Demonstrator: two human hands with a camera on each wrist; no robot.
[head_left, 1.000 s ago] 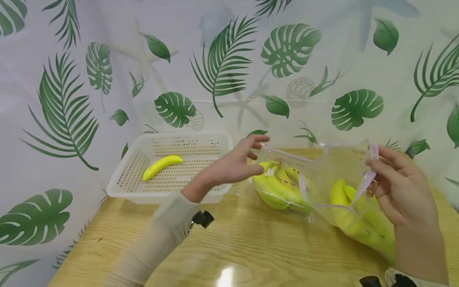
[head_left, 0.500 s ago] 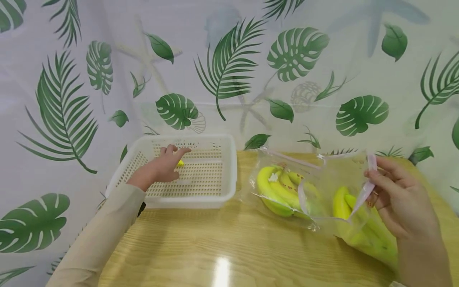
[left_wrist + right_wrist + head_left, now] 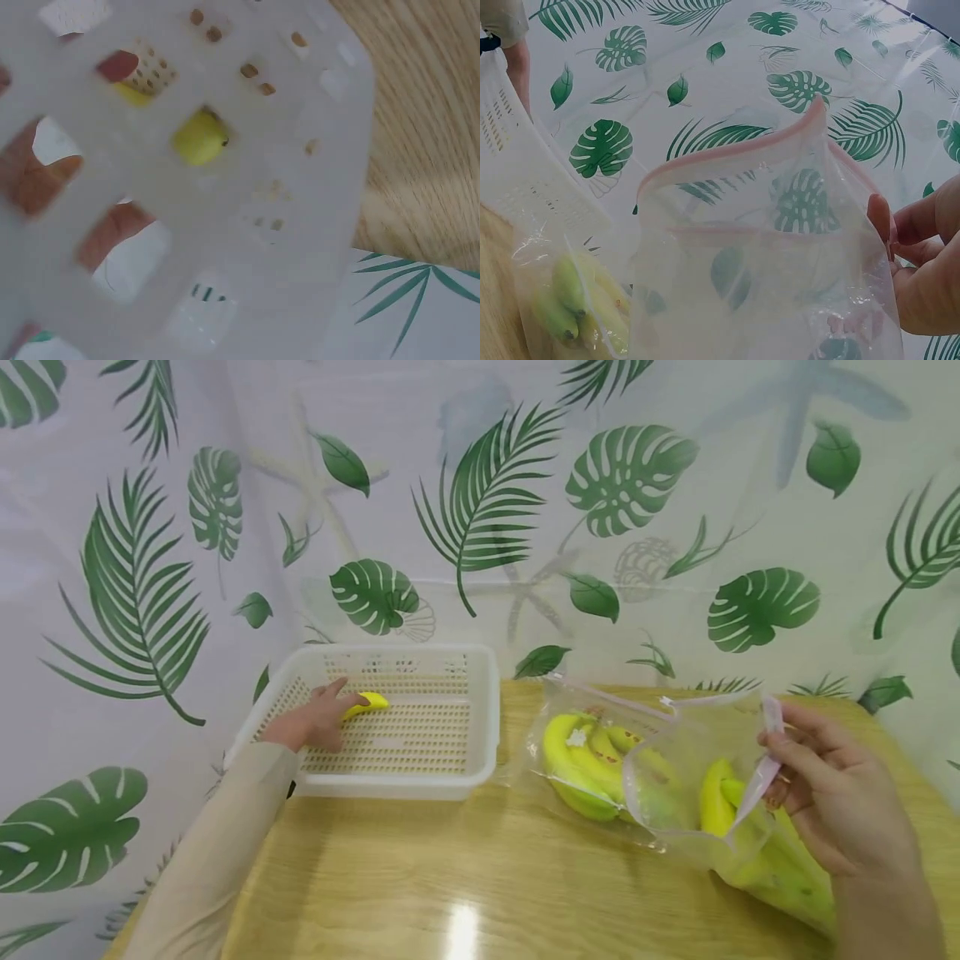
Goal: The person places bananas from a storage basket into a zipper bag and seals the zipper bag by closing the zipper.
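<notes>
My left hand [image 3: 318,720] is down inside a white basket [image 3: 480,756], over a yellow banana [image 3: 369,702]. One finger lies across the banana's top; the rest of the hand hides its near end. Through the basket's holes the left wrist view shows a banana tip [image 3: 199,139] and parts of fingers [image 3: 116,232], but whether they grip it is unclear. My right hand [image 3: 847,785] pinches the pink-edged rim of a clear plastic bag [image 3: 675,768], holding its mouth up and apart. A banana bunch [image 3: 588,764] shows through the bag's left side.
More yellow bananas [image 3: 772,860] lie at the right by my right forearm, partly behind the bag. Basket and bag stand side by side on a wooden table [image 3: 420,877]. A leaf-patterned cloth [image 3: 480,527] rises behind the table.
My left hand has moved left from beside the bag to the basket, then lowered onto the banana. The right hand keeps its hold on the bag rim.
</notes>
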